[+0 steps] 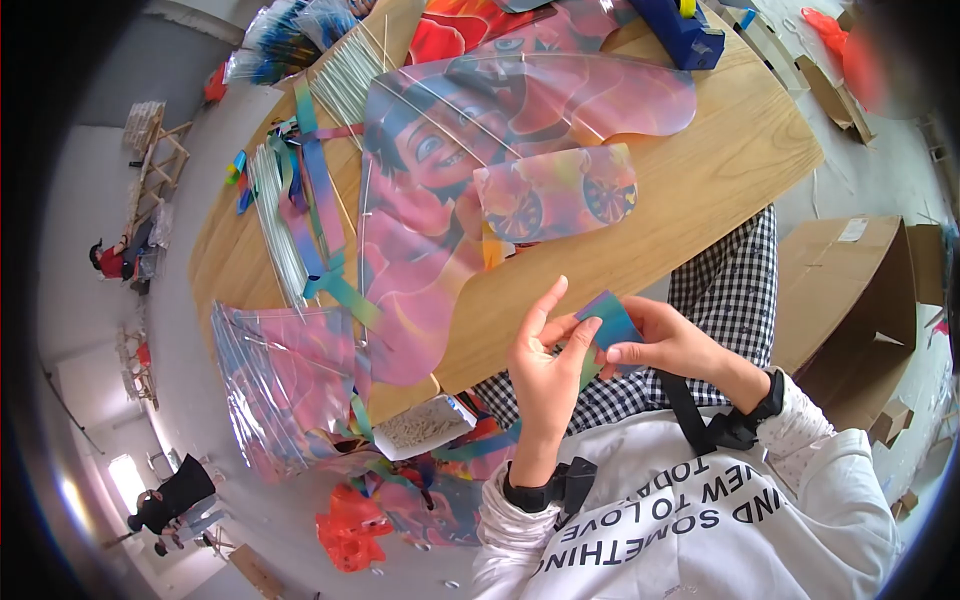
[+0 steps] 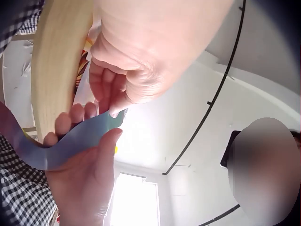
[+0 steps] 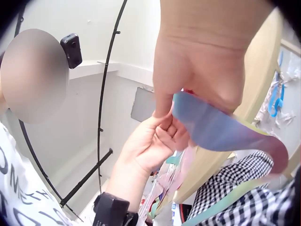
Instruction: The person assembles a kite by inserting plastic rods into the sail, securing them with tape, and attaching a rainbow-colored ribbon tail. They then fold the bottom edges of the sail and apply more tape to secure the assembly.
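A shiny ribbon [image 1: 606,318], shifting from blue to green and purple, is held between both hands above the lap. The left hand [image 1: 546,375] pinches one end of it between thumb and fingers; in the left wrist view that hand [image 2: 141,52] grips the ribbon's tip [image 2: 115,120]. The right hand [image 1: 672,340] has the ribbon across its palm, thumb on top. From the right hand [image 3: 200,70] the ribbon [image 3: 211,125] hangs in a loop toward the checked cloth, seen in the right wrist view.
Printed translucent film sheets [image 1: 420,220] lie on the wooden table [image 1: 740,150], with white rods [image 1: 270,215] and more ribbons [image 1: 320,200] at its left. A white box [image 1: 425,428] of small pieces is at the near edge. A cardboard box [image 1: 835,290] stands at right.
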Demonstrator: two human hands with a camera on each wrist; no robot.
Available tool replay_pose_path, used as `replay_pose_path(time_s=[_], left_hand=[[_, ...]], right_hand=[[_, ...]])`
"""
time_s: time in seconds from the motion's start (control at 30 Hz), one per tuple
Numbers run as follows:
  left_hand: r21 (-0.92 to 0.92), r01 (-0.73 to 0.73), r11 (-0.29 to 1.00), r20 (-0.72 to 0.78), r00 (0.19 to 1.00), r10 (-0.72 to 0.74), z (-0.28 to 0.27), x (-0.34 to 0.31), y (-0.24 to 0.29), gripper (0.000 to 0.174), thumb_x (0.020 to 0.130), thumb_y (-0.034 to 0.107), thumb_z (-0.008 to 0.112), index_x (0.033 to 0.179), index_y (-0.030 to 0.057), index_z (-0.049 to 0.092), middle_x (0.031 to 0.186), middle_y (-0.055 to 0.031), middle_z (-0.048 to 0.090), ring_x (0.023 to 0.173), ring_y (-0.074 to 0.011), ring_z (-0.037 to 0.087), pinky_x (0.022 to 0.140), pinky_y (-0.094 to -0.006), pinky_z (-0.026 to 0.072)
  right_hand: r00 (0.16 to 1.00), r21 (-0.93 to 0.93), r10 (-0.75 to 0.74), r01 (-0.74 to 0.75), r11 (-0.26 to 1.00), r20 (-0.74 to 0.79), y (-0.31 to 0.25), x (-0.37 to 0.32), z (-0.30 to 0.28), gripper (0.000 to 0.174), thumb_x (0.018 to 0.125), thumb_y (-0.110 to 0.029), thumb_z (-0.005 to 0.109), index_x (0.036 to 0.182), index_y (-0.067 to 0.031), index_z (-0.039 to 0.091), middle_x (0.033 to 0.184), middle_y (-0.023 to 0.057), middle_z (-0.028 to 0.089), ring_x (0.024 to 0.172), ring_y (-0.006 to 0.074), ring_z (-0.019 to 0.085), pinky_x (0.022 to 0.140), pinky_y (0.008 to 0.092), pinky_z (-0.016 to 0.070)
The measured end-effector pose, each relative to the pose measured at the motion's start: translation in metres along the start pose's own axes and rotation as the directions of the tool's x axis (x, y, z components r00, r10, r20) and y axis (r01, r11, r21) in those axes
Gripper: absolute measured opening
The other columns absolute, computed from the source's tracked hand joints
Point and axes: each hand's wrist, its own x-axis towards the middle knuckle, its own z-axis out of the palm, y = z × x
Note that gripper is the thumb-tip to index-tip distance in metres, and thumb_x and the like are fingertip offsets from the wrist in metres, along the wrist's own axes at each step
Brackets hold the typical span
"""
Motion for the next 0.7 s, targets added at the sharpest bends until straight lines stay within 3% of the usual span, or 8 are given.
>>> replay_pose_path(time_s=[0.07,0.17,0.37,0.47,0.57,0.7], left_hand=[[-0.001,0.033,0.999,-0.012,0.999,-0.033,0.005,-0.004,0.011,0.054,0.087,-0.001,0.075,0.137,-0.0043,0.053,0.087,-0.0082,0.073,0.076,-0.0072,0.064,0.071,-0.0202,0.0504],[0.196,-0.049,0.979,-0.057,0.997,0.061,0.0,0.0,-0.005,0.057,0.084,-0.002,0.078,0.135,-0.0043,0.054,0.084,-0.0074,0.071,0.074,-0.0069,0.064,0.069,-0.0203,0.0505],[0.014,-0.08,0.997,-0.079,0.994,0.081,0.002,-0.002,-0.006,0.057,0.081,-0.002,0.08,0.132,-0.0035,0.055,0.085,-0.0062,0.07,0.075,-0.0089,0.065,0.07,-0.0218,0.0529],[-0.215,-0.016,0.976,-0.052,0.999,0.004,0.002,-0.002,-0.01,0.054,0.084,-0.002,0.078,0.131,-0.0029,0.054,0.089,-0.0072,0.069,0.078,-0.0108,0.067,0.074,-0.0243,0.0553],[-0.214,-0.005,0.977,-0.092,0.996,-0.015,-0.001,-0.002,-0.014,0.052,0.086,-0.002,0.076,0.133,-0.0027,0.053,0.093,-0.0083,0.07,0.084,-0.0126,0.068,0.078,-0.0268,0.0566],[-0.044,-0.047,0.998,-0.067,0.997,0.044,-0.001,0.006,-0.02,0.049,0.09,0.0,0.072,0.134,-0.0015,0.051,0.093,-0.0079,0.069,0.088,-0.0127,0.068,0.079,-0.0265,0.056]], right_hand=[[0.997,0.02,-0.044,0.045,0.999,-0.065,0.004,0.0,0.003,0.037,0.096,-0.013,0.068,0.126,0.0034,0.055,0.107,0.0053,0.068,0.094,0.0103,0.065,0.085,0.0276,0.0546],[0.987,-0.046,-0.099,0.094,0.994,-0.129,0.007,0.0,0.005,0.034,0.097,-0.012,0.068,0.125,0.0036,0.057,0.109,0.0044,0.068,0.095,0.0085,0.064,0.084,0.0271,0.0544],[0.976,-0.04,-0.113,0.108,0.993,-0.184,0.007,-0.002,0.011,0.032,0.098,-0.011,0.065,0.125,0.0035,0.057,0.107,0.004,0.069,0.095,0.0078,0.064,0.082,0.0255,0.0541],[0.966,-0.055,-0.136,0.127,0.99,-0.219,0.011,-0.001,0.009,0.032,0.099,-0.011,0.064,0.126,0.0036,0.056,0.107,0.0053,0.069,0.094,0.0081,0.064,0.081,0.0255,0.0547],[0.943,-0.027,-0.195,0.195,0.98,-0.27,0.012,-0.001,0.01,0.032,0.099,-0.01,0.063,0.127,0.004,0.055,0.106,0.0071,0.069,0.093,0.0093,0.065,0.077,0.026,0.0573],[0.915,0.011,-0.227,0.245,0.969,-0.335,0.003,-0.004,0.016,0.03,0.099,-0.008,0.061,0.127,0.0026,0.055,0.106,0.008,0.069,0.085,0.0107,0.067,0.066,0.026,0.0604]])
